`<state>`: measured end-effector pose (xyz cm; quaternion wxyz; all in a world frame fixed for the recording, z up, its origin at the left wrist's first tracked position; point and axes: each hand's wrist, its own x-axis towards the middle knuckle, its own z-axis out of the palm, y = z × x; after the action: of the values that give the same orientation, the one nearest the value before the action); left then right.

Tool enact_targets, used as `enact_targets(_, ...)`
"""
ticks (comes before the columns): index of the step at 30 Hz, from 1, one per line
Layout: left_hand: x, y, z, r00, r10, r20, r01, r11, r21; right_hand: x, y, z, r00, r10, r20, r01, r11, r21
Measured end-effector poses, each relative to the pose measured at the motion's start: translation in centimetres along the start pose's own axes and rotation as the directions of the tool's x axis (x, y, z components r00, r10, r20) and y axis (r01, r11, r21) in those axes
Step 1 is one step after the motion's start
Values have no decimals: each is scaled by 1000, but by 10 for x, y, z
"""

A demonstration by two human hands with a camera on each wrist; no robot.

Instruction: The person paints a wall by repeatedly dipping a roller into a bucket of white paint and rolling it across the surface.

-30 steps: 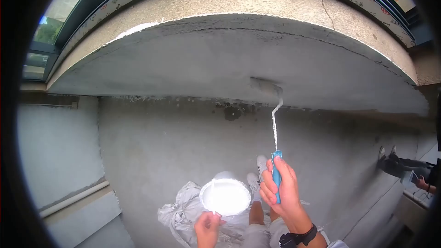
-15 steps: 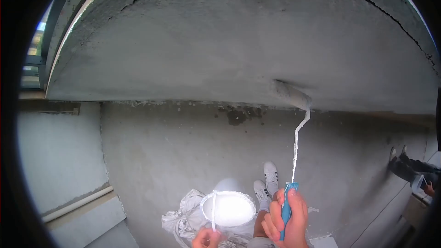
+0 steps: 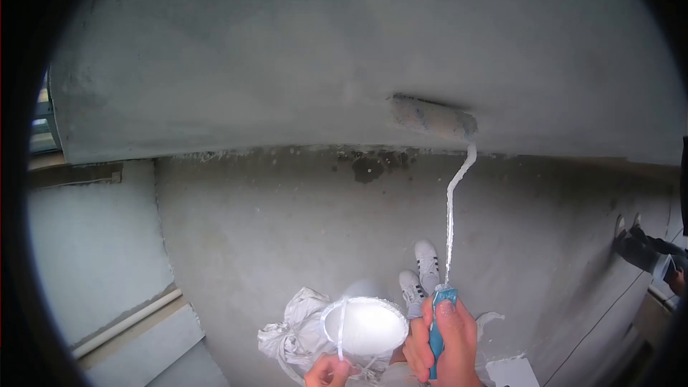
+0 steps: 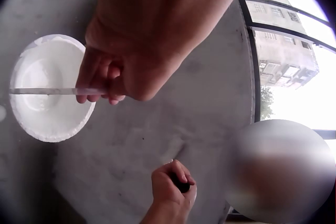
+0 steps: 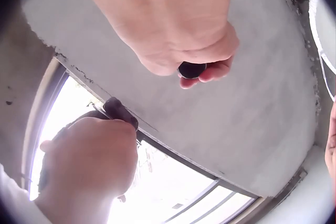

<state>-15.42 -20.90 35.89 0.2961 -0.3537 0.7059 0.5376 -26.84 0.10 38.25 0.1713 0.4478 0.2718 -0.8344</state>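
Note:
My right hand (image 3: 450, 340) grips the blue handle of a paint roller (image 3: 433, 116). The roller's white, paint-coated rod runs up to a speckled sleeve lying against the grey wall (image 3: 251, 64), just above its lower edge. In the right wrist view, the handle's black end (image 5: 192, 70) pokes out of the curled fingers. With my left hand (image 3: 328, 373) I hold the thin handle strap (image 4: 58, 91) of a white bucket (image 4: 31, 129). White paint coats the inside of the bucket, which hangs low in front of my legs.
Behind the bucket a pale crumpled sack (image 3: 294, 330) lies on the concrete floor. My white shoes (image 3: 426, 261) stand beside it. Another person (image 3: 645, 254) is at the far right. A pipe (image 3: 129, 322) runs along the left side. Windows (image 4: 286, 50) rise above the wall.
The head view has tipped down, so the sill has left the picture. The roller went right and down along the wall, then back left and up. The left hand keeps its hold on the strap.

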Motion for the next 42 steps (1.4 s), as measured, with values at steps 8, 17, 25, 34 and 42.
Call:
enact_targets(8,14,-33,-1,999,19,49,-15,996,-91,85,38,-40,980,-195,35,198,944,-264)
enact_targets(17,32,-35,-16,993,85,88,-75,991,-107,88,45,-33,989,-122,-77,123,992,1)
enact_targets(25,35,-24,-25,987,106,120,-102,994,-41,77,41,-31,993,-113,-39,116,991,65)
enact_targets(34,43,-12,-32,987,109,120,-107,994,-20,79,42,-25,989,-143,-40,145,987,63)
enact_targets(42,15,-24,-25,985,123,118,-120,992,-32,85,49,-53,981,-195,-24,191,975,-115)
